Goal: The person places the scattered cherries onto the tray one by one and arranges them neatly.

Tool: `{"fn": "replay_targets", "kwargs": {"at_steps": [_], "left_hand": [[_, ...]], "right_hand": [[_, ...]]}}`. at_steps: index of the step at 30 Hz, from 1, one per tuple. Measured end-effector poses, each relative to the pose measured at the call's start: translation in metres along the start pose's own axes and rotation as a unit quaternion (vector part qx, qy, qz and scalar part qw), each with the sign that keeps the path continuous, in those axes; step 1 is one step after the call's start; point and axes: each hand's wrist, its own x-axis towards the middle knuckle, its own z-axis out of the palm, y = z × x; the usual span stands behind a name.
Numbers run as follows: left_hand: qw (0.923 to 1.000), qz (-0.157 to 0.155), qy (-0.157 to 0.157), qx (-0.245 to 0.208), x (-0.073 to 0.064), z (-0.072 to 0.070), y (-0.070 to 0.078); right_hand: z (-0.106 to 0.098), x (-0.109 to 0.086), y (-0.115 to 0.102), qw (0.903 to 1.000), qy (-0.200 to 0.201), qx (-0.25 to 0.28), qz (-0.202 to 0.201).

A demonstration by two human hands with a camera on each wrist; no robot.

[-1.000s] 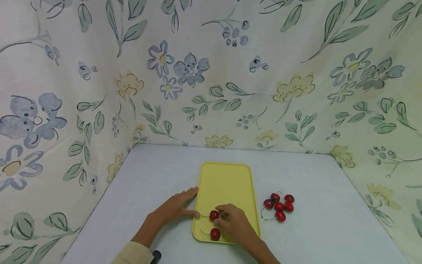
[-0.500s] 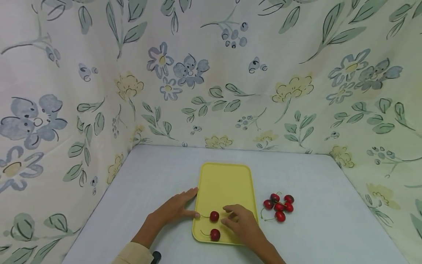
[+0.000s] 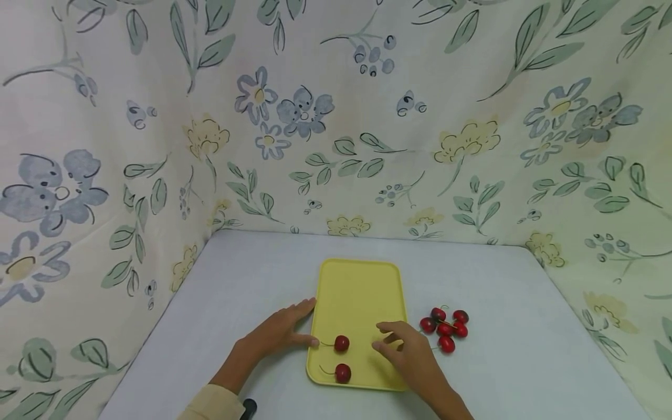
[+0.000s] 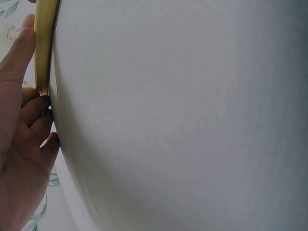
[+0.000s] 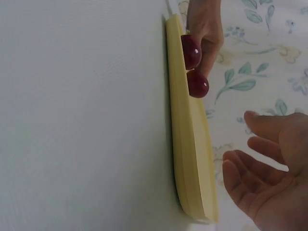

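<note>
While the yellow tray (image 3: 362, 297) is touched at its left edge by the left hand (image 3: 283, 328), the right hand (image 3: 412, 353) is held above it.
Left fingers are extended, thumb spread; right fingers are loosely bent, nothing gripped. Two glossy, round, stemmed cherries (image 3: 342, 343) are set toward the shallow tray's near-left corner; a cherry cluster (image 3: 444, 329) is seen to its right, on a smooth white table (image 3: 252, 268) backed by floral-printed fabric (image 3: 346, 87).
</note>
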Motion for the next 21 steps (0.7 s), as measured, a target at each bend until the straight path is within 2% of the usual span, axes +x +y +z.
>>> {"fn": "replay_targets", "kwargs": {"at_steps": [12, 21], "left_hand": [[0.9999, 0.012, 0.004, -0.005, 0.001, 0.0, -0.002], [0.9999, 0.008, 0.002, -0.007, 0.0, 0.0, -0.001]], "right_hand": [[-0.028, -0.007, 0.014, 0.9982, 0.03, -0.021, 0.047], [-0.045, -0.01, 0.027, 0.9963, 0.052, -0.052, 0.046]]}}
